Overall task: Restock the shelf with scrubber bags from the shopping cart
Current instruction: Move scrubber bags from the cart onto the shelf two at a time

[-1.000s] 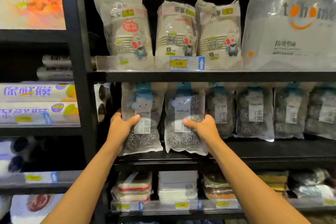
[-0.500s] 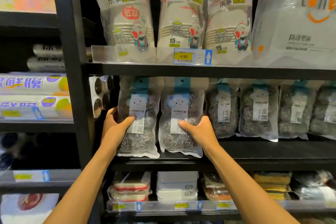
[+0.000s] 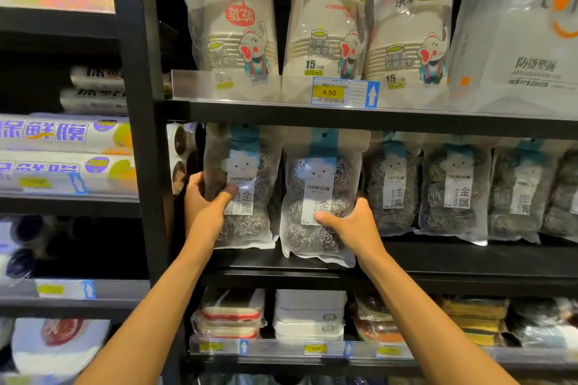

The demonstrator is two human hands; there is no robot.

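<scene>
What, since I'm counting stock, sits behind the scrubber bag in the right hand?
The scrubber bag, gripped by the right hand, covers whatever stands directly behind it. Neighbouring bags to its right stand farther back on the shelf.

**Both hands raised, each gripping a bag**

Both bare arms reach up and forward from the lower corners of the view and draw closer together towards the hands. The left arm [image 3: 150,306] rises from the lower left, the right arm [image 3: 422,306] from the lower right.

The left hand [image 3: 205,209] grips the left bag [image 3: 247,166] at its left edge, with the thumb laid across the front and the fingers hidden behind.

The right hand [image 3: 353,228] sits slightly lower. It grips the right bag [image 3: 319,178] at its right edge, thumb pressed on the front and fingers curled round the back. The two hands are apart and both wrists are nearly straight.
</scene>
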